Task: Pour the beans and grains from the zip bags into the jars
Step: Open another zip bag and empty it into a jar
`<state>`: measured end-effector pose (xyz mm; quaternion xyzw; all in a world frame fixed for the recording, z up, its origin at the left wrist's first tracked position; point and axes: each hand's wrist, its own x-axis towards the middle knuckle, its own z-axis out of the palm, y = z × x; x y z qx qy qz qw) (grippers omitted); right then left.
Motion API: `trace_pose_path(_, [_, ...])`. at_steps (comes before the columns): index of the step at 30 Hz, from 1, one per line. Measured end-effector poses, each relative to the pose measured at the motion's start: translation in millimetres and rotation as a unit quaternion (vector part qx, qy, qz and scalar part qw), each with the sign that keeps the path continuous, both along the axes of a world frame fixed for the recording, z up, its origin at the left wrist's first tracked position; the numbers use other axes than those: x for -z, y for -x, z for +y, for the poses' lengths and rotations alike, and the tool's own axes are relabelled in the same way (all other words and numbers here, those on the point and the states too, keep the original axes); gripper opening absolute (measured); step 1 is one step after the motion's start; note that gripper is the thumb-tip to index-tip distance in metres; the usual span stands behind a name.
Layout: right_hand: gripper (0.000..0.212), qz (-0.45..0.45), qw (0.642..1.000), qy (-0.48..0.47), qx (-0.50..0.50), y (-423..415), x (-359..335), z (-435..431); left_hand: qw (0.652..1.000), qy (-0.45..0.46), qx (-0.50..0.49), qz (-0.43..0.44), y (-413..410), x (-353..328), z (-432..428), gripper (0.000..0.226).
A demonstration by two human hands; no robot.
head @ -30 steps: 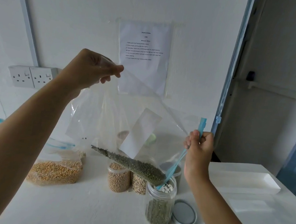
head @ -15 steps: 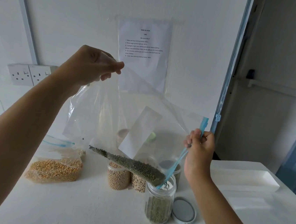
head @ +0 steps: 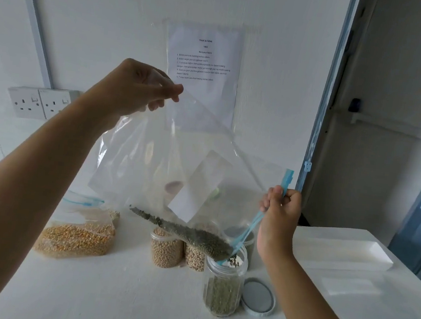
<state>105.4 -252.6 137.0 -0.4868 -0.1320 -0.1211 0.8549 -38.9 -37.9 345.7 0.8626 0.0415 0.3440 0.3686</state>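
A printed sheet is fixed to the wall; its heading reads "TASK & GOAL", with "1463" or similar under it, and the numbered lines below are too small to read. The clear zip bag carries a white label that shows no writing.

The left hand pinches the bag's top corner between thumb and fingers and holds it high. The right hand is curled round the blue zip strip at the bag's mouth, lower and to the right. The bag hangs tilted between the two hands above the tabletop. Small green beans lie in a narrow slanting band along its lowest fold, running down to the open top of a clear jar, where the bag's mouth meets the rim. The jar stands upright, partly filled with the same green beans. Its grey lid lies flat just beside it on the right.

Behind stand two jars of pale beans, and to the left lies a bag of yellow grains. A white tray sits to the right.
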Motion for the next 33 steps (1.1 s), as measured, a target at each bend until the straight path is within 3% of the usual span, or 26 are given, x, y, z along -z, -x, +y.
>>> trace_pose_path(33, [0.024,-0.003,0.999,0.036,0.026,2.3,2.2,-4.6,1.0,-0.022,0.008,-0.019,1.6,-1.1,-8.2,0.028])
